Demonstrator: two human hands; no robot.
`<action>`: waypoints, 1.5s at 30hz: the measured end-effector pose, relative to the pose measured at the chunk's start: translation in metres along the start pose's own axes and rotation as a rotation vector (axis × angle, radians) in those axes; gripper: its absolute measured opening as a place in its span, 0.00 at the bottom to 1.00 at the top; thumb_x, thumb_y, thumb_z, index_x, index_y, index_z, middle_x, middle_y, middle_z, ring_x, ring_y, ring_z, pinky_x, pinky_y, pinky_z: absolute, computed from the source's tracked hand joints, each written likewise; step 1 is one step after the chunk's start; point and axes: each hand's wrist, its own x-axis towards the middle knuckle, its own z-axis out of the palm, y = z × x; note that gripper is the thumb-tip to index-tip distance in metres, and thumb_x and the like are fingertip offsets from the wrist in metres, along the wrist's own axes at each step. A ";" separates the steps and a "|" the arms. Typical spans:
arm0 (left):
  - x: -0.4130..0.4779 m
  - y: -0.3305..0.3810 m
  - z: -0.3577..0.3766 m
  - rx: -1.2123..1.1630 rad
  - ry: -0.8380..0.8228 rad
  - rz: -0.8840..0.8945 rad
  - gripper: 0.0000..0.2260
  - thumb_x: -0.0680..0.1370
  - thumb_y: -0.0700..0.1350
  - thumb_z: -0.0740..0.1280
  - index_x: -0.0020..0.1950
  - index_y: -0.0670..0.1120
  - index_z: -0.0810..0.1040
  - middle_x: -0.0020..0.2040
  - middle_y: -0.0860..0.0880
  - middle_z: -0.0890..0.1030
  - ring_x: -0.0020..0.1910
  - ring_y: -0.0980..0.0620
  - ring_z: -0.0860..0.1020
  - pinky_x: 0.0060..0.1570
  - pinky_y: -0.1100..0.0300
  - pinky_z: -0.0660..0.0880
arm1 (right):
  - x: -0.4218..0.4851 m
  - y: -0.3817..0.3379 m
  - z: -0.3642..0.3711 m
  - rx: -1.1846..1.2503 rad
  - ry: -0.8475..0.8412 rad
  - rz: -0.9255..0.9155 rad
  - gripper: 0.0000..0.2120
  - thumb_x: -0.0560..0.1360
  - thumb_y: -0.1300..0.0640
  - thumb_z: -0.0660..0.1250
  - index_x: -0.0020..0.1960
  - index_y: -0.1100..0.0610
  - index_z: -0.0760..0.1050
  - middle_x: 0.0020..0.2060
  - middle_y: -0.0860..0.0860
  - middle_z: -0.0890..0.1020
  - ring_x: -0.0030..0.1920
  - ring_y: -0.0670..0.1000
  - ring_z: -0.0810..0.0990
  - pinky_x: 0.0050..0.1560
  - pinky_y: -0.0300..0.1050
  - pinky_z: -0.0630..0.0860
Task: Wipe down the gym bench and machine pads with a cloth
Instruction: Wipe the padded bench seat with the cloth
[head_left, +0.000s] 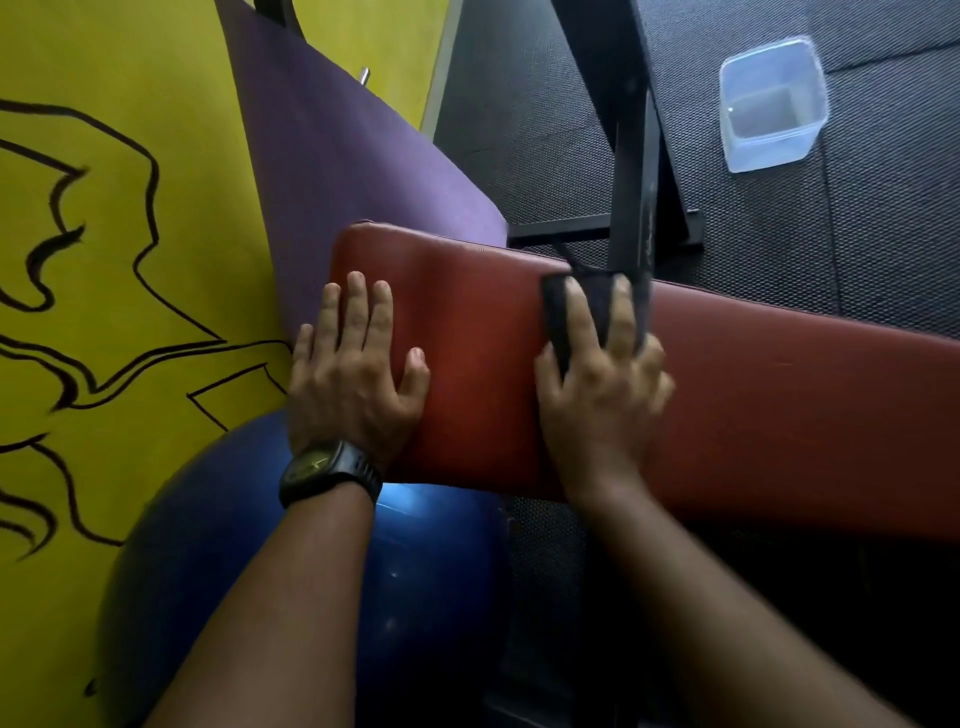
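Gym wipe-down | left grip (358, 374) splayed flat on bench (779, 415) end, likely steadying it | right grip (602, 384), fingers straight, presses cloth (597, 304) onto pad (far edge) for scrubbing

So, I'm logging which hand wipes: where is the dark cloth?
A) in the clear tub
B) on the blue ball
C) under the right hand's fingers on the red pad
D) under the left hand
C: the right hand presses the dark cloth onto the red bench pad; the left hand is bare.
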 end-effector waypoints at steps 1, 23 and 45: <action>0.000 0.000 0.000 0.006 -0.005 0.003 0.32 0.79 0.57 0.54 0.81 0.45 0.64 0.80 0.42 0.63 0.79 0.40 0.62 0.73 0.38 0.64 | -0.021 -0.001 -0.002 -0.023 0.021 0.069 0.29 0.75 0.45 0.65 0.76 0.43 0.68 0.78 0.53 0.66 0.60 0.65 0.74 0.53 0.59 0.72; 0.001 -0.001 0.004 0.005 0.014 0.011 0.31 0.78 0.56 0.56 0.80 0.45 0.66 0.79 0.42 0.66 0.78 0.39 0.64 0.70 0.37 0.66 | -0.032 -0.048 -0.009 0.105 -0.076 -0.188 0.28 0.72 0.44 0.65 0.72 0.42 0.74 0.76 0.53 0.70 0.56 0.65 0.76 0.51 0.57 0.74; 0.000 -0.001 0.002 -0.023 0.020 -0.008 0.31 0.78 0.57 0.56 0.80 0.46 0.65 0.80 0.43 0.64 0.79 0.40 0.63 0.71 0.37 0.66 | 0.046 -0.015 0.002 0.000 -0.088 -0.258 0.28 0.74 0.43 0.62 0.75 0.38 0.68 0.77 0.51 0.68 0.61 0.66 0.76 0.50 0.59 0.74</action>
